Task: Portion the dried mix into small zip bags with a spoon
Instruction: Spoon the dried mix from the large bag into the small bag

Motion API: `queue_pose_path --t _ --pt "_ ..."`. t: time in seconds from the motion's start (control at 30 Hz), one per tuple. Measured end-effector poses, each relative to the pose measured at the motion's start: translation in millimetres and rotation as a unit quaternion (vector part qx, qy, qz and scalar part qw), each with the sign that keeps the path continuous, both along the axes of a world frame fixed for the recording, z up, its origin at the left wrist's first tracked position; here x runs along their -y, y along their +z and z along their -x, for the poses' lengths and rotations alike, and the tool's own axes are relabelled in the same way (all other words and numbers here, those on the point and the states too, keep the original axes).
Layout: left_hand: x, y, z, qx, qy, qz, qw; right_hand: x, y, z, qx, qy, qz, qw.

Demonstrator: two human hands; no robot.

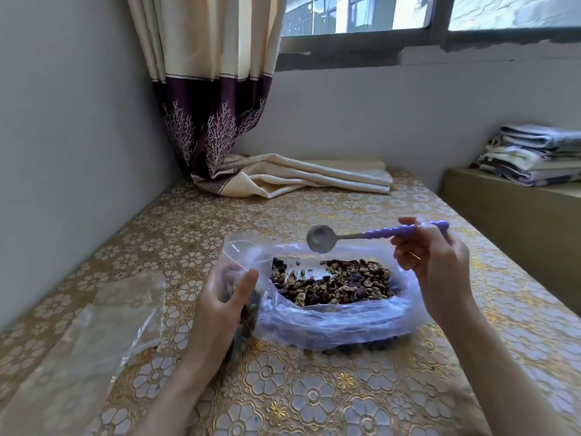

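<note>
Left hand [224, 305] has its fingers wrapped round a small bag [243, 297] just left of the big bag [330, 322] of mix [333, 283]; right hand [435, 265] pinches the empty spoon [321, 238] above it.

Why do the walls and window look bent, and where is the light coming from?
Head view: the wide-angle lens bows the window frame and the table's edges. Daylight enters through the window, overexposing the buildings outside. The clear empty bags at lower left look smeared and soft. The spoon in the right hand and the dried mix are sharp.
</note>
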State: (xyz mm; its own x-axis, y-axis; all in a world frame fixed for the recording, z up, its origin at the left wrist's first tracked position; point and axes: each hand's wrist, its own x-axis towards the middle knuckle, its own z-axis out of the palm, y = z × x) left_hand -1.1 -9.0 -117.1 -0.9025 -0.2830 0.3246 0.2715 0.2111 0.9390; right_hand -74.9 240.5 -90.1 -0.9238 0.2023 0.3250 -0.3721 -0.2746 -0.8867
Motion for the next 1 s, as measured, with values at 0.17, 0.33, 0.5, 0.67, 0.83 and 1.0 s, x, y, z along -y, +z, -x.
queue_pose_path --t 0.17,0.33,0.5,0.67,0.83,1.0 --pt "9 6 1 -0.006 0.047 -0.025 0.999 -10 -8 10 -0.018 -0.096 -0.172 0.98" --pt "5 25 10 -0.031 0.018 0.003 0.999 -11 -7 10 0.014 -0.062 -0.206 0.976" --pt "-2 17 20 -0.025 0.002 0.014 1.0 -7 -2 4 0.047 0.005 -0.162 0.986" --pt "-5 13 20 -0.057 -0.004 0.054 0.997 2 -3 0 0.07 0.039 -0.182 0.98" --pt "-2 3 16 -0.038 -0.002 0.148 0.988 4 -3 0 0.086 0.01 -0.131 0.988" --pt "-4 0 15 -0.044 0.007 0.198 0.979 2 -2 0 0.086 -0.025 -0.076 0.993"
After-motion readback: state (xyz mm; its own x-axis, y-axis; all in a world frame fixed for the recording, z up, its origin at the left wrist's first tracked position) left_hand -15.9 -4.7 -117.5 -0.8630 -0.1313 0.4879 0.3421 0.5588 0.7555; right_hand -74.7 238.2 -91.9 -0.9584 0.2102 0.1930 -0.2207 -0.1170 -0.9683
